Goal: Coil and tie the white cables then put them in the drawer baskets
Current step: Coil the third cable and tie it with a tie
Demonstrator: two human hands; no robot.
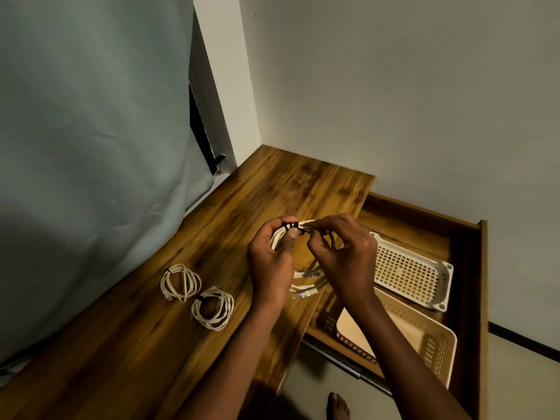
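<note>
Both forearms are reaching forward over the counter [169, 328], and the left hand [271, 265] is gripping a coiled white cable [280, 237] while the right hand [342, 253] is pinching the black tie [291, 227] wrapped round it. If that pinch is slipping before the tie is fastened, the loops are likely springing apart and the dangling plugs [307, 291] dropping. Two tied coils [181, 281] [213, 307] are lying on the counter, not yet in the drawer baskets [412, 269] [436, 347]

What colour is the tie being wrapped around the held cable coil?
Black tie, seen in the head view, on the white cable coil.
</note>
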